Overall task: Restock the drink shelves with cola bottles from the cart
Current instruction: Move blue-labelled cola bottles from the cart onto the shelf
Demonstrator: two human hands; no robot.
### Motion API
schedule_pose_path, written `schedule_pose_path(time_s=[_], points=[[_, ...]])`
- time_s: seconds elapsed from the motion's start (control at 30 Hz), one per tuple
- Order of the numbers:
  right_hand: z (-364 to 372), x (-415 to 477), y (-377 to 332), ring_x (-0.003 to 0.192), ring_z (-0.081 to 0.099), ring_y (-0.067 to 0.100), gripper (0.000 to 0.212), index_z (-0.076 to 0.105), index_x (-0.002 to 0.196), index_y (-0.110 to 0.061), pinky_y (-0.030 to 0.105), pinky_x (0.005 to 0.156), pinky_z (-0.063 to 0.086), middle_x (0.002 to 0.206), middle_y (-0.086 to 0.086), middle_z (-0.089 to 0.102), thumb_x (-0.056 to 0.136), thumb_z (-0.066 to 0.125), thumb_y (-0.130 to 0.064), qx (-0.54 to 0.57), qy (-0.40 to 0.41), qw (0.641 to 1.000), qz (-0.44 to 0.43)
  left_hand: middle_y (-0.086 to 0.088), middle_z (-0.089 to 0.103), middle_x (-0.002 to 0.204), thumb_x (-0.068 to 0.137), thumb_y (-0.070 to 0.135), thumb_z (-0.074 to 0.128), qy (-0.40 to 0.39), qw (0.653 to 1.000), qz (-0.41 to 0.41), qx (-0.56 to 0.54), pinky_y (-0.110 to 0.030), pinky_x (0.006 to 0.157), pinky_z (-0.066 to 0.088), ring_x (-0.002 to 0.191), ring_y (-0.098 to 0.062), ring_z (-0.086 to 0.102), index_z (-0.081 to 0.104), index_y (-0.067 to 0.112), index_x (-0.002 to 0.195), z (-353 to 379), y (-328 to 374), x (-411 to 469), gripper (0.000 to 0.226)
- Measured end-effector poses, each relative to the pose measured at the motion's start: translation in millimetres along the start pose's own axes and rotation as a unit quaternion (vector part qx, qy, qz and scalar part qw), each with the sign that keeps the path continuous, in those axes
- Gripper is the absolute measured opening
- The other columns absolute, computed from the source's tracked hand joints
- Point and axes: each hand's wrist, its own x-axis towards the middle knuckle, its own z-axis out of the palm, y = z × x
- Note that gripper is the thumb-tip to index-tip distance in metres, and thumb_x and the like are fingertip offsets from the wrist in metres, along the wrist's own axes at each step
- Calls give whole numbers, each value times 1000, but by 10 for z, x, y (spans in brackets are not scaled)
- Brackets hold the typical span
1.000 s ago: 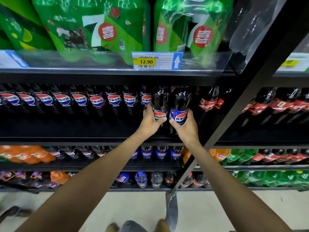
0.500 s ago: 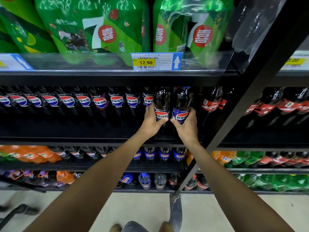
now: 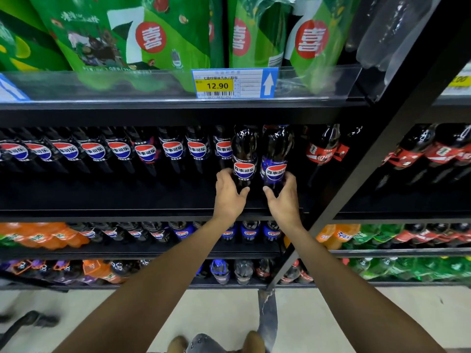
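A: Where is the left bottle (image 3: 244, 155)?
B: At the shelf (image 3: 127, 214) front, gripped low by the left hand (image 3: 229, 197). The right hand (image 3: 285, 201) grips the right bottle (image 3: 276, 154) just beside it (both upright).

Left grip (image 3: 229, 200) slid lower on black-label Pepsi bottle (image 3: 244, 154); label, partly covered one second ago, now fully exposed. Right grip (image 3: 284, 203) likewise lowered on blue-label Pepsi bottle (image 3: 276, 151); its label also uncovered. Both thumbs now placed below labels, near bottle bases, not across them.
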Motion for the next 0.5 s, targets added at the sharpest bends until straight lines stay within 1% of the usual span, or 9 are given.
schedule_pose_path(time_s=[0.07, 0.1, 0.2, 0.27, 0.33, 0.4, 0.5], points=[[29, 65, -4, 128, 44, 20, 62, 32, 142, -9, 34, 103, 42, 141, 6, 42, 90, 65, -14, 2, 11, 1000, 2, -12, 40, 134, 88, 8, 67, 4, 1000, 16, 16, -22, 93, 36, 124, -24, 43, 37, 1, 132, 14, 32, 59, 54], [40, 99, 0, 129, 44, 21, 62, 32, 143, -9, 35, 103, 42, 141, 6, 41, 91, 65, -15, -2, 18, 1000, 4, -13, 41, 134, 88, 8, 67, 4, 999, 22, 22, -24, 93, 38, 124, -25, 44, 38, 0, 131, 23, 46, 94, 53], [77, 200, 12, 129, 44, 21, 62, 31, 144, -11, 28, 95, 40, 143, 4, 40, 92, 64, -18, -19, 39, 999, 13, -14, 40, 135, 89, 9, 65, -2, 1000, 18, 17, -35, 98, 43, 125, -27, 44, 37, 2, 133, 71, 65, 173, 52], [111, 257, 13, 130, 44, 20, 64, 29, 146, -12, 26, 93, 37, 145, 2, 40, 92, 63, -19, -19, 54, 998, 24, -13, 37, 137, 90, 11, 64, 2, 1000, 0, -1, -40, 99, 44, 125, -28, 44, 37, 5, 135, 122, 61, 211, 53], [141, 314, 16, 131, 43, 20, 65, 28, 146, -14, 26, 93, 36, 146, 0, 39, 93, 63, -20, -17, 61, 998, 30, -12, 36, 136, 90, 12, 65, 22, 999, -18, -27, -39, 97, 46, 123, -27, 46, 37, 8, 136, 181, 56, 241, 54], [151, 375, 25, 131, 43, 20, 64, 28, 147, -13, 26, 92, 37, 146, 0, 39, 93, 63, -21, -20, 64, 997, 28, -10, 40, 133, 89, 14, 67, 47, 997, -35, -48, -32, 91, 46, 118, -24, 48, 39, 11, 135, 248, 68, 269, 54], [160, 450, 46, 129, 45, 20, 63, 29, 146, -13, 25, 91, 37, 144, 1, 42, 93, 63, -23, -27, 69, 997, 16, -8, 44, 125, 88, 17, 69, 80, 993, -50, -70, -28, 84, 46, 108, -19, 51, 42, 10, 132, 333, 62, 291, 53]])
